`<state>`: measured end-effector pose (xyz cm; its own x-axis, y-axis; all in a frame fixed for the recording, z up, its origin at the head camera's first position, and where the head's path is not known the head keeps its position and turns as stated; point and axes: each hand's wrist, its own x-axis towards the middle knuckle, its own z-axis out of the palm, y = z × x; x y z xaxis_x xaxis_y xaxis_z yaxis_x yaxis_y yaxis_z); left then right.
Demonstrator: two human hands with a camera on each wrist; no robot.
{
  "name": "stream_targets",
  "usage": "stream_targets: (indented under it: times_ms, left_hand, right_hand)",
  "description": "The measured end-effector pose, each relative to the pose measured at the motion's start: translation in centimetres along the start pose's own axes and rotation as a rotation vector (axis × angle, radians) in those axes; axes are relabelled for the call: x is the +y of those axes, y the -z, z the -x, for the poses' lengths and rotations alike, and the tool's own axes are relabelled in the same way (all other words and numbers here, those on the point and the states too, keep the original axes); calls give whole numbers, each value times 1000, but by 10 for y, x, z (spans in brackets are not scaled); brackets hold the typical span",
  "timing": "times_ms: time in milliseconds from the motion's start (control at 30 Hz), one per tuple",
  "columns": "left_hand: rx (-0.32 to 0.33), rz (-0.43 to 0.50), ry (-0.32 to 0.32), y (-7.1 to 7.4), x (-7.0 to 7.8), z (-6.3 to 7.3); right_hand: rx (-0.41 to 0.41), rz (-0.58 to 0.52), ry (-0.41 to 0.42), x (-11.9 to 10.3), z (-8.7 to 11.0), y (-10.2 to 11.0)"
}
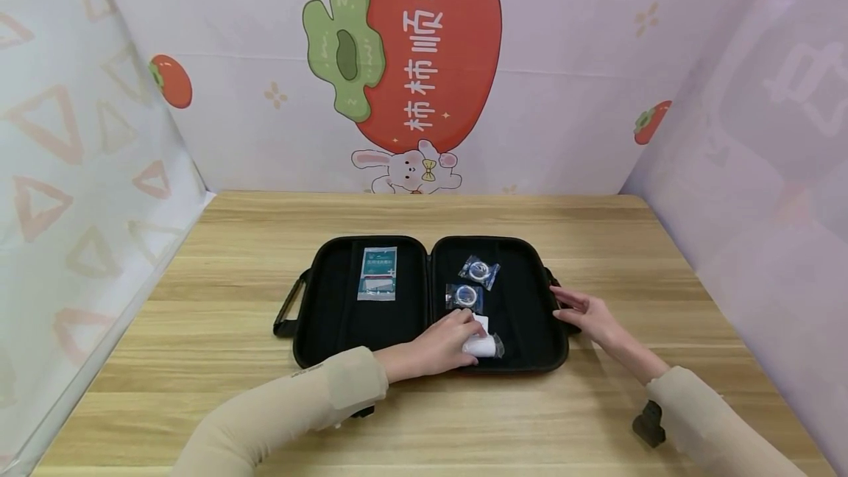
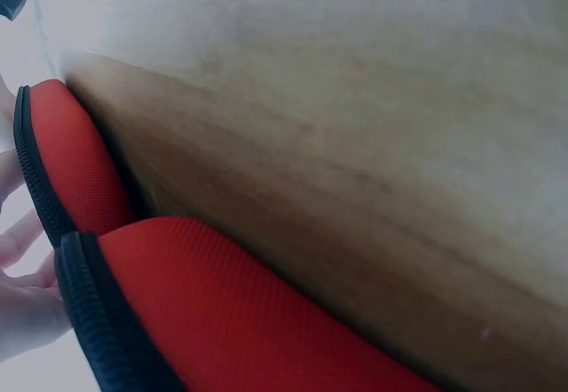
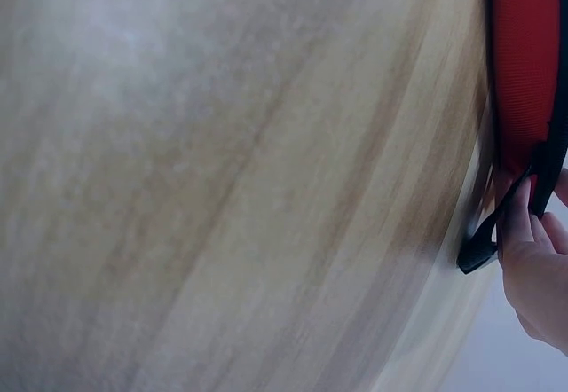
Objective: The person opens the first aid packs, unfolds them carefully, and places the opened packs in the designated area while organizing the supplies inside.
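Note:
A zippered case with a black inside lies spread open on the table; its red outer shell shows in the left wrist view. My left hand reaches over the front rim into the right half, with thumb and fingers around a white roll in clear wrap. A small white piece shows just behind those fingers. At the right edge, my right hand pinches the case rim beside the black carry handle. Part of the roll is hidden by the left hand.
Two blue-and-clear packets with white rings, one farther back and one nearer, lie in the right half. A teal-and-white packet lies in the left half. Another handle sticks out at the left. Wooden tabletop surrounds the case.

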<state>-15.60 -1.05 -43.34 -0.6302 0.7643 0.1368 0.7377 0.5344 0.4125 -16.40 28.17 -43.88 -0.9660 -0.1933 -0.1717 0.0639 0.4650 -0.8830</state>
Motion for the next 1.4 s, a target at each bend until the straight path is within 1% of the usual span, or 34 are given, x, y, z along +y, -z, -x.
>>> stream_targets:
  times_ms: [67, 133, 233, 367, 533, 600, 767, 900, 1233, 1400]
  left_hand:
    - [-14, 0, 15, 2, 1, -1]
    - [-24, 26, 37, 3, 0, -2]
    - [-22, 105, 65, 6, -1, -4]
    - [5, 203, 83, 8, -6, -4]
    - [28, 383, 119, 13, -10, 0]
    - [24, 462, 150, 15, -11, 2]
    - [5, 596, 237, 21, -13, 10]
    - [10, 670, 288, 28, -17, 15]
    - [70, 811, 397, 43, -28, 29]
    - [88, 836, 429, 46, -35, 37]
  right_hand:
    - [-3, -3, 2, -1, 0, 0]
    - [-3, -7, 3, -3, 1, 0]
    - [-3, -7, 7, -5, 1, 0]
    - [1, -2, 7, -6, 1, 0]
    - [-2, 11, -3, -3, 1, 0]
    - [-4, 2, 0, -2, 1, 0]
    - [-3, -17, 8, -2, 1, -2]
    - [-1, -5, -1, -2, 1, -2]
    - [0, 3, 1, -2, 1, 0]
    - [-3, -9, 3, -2, 1, 0]
